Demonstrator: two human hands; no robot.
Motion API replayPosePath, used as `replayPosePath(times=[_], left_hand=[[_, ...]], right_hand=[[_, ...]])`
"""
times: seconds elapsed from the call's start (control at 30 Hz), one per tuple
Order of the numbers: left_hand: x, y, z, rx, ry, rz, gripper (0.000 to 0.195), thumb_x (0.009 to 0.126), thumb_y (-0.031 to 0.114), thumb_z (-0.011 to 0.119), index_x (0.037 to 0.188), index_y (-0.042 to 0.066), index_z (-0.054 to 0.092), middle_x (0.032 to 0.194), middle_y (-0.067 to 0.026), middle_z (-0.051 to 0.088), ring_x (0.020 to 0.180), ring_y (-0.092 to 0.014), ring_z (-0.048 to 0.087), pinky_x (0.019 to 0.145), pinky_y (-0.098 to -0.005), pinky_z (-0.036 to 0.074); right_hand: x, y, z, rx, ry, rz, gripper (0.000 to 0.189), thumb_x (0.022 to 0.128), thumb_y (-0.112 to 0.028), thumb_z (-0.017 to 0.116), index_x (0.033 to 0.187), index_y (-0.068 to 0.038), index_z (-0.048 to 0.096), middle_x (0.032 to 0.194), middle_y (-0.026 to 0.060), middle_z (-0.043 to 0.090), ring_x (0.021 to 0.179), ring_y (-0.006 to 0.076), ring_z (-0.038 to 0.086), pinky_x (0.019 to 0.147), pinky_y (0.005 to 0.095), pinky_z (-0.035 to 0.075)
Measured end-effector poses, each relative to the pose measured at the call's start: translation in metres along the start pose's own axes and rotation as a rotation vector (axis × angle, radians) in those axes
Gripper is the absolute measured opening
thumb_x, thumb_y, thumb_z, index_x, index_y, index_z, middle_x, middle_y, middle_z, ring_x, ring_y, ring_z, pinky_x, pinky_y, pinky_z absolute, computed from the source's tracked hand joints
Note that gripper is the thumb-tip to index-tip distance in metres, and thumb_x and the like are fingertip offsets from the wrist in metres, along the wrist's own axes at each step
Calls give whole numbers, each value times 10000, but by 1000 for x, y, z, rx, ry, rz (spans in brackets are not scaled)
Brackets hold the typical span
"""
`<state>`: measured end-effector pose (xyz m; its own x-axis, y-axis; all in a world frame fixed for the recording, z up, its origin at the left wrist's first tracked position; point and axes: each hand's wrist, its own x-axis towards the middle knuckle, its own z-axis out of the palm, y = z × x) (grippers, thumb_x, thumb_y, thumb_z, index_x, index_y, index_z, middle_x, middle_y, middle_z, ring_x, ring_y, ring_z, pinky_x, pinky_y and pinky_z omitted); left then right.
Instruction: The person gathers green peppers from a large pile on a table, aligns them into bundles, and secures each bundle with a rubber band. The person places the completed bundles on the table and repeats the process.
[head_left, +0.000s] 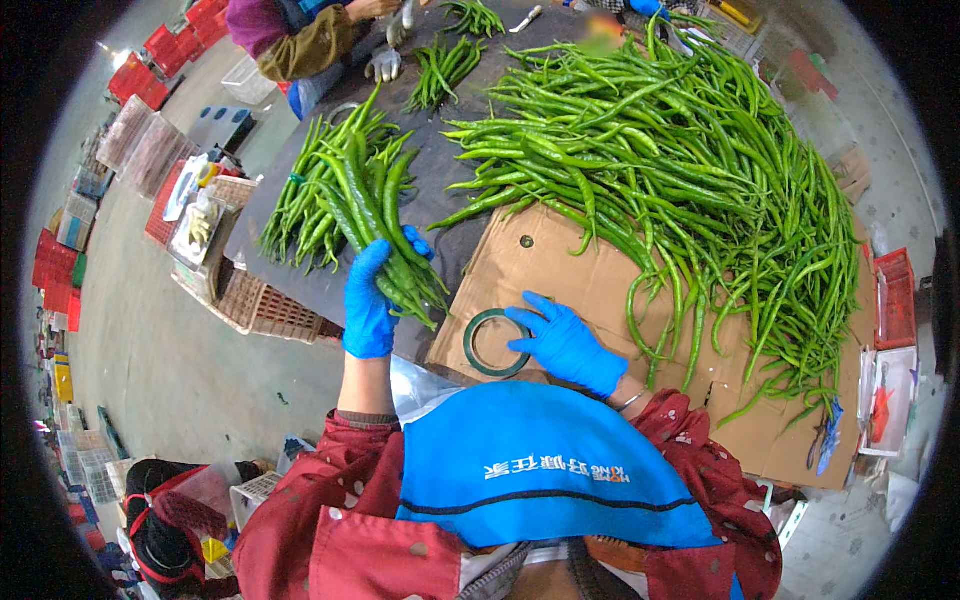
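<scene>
My left hand (370, 304), in a blue glove, is closed around a bunch of long green chili peppers (367, 202). The tips of that bunch point down toward my apron. Behind it, on the dark tabletop (457, 187), lie more green peppers (300, 202), some tied with a green band (297, 179). My right hand (570, 341), also gloved in blue, has its fingers spread at the right edge of a roll of green tape (471, 341). The roll lies flat on a cardboard sheet (555, 277); whether the fingertips touch it is hard to tell.
A large heap of loose green peppers (675, 165) covers the right side of the table. Scissors (814, 450) rest near the cardboard's right corner. Smaller pepper bunches (446, 71) and a knife (525, 20) lie at the far side, near a co-worker's gloved hand (385, 64).
</scene>
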<state>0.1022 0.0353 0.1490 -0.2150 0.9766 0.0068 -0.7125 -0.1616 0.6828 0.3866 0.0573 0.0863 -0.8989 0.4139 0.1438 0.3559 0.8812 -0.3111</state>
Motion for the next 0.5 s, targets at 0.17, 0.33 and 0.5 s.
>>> replayPosePath(times=[0.17,0.33,0.5], left_hand=[[-2,-1,7,503,-41,-42,473,776,171,667,1192,-3,525,1038,-125,627,925,-225,615,827,-356,496],[3,-25,19,1154,-135,-30,620,702,203,767,1235,23,507,1069,-142,642,968,-228,624,858,-349,482],[3,-78,28,1779,-633,-69,653,677,388,762,1195,64,533,970,-239,630,859,-393,632,754,-431,512]], right_hand=[[-9,17,-15,21,157,33,271,723,-92,679,994,-86,677,1227,144,574,1118,359,540,948,434,449],[-54,23,-38,335,642,550,222,807,-88,651,1027,-60,641,1143,141,601,1060,276,569,905,387,460],[-89,24,-51,494,960,924,247,885,-56,594,1131,-38,607,1096,67,624,1027,173,563,926,315,430]])
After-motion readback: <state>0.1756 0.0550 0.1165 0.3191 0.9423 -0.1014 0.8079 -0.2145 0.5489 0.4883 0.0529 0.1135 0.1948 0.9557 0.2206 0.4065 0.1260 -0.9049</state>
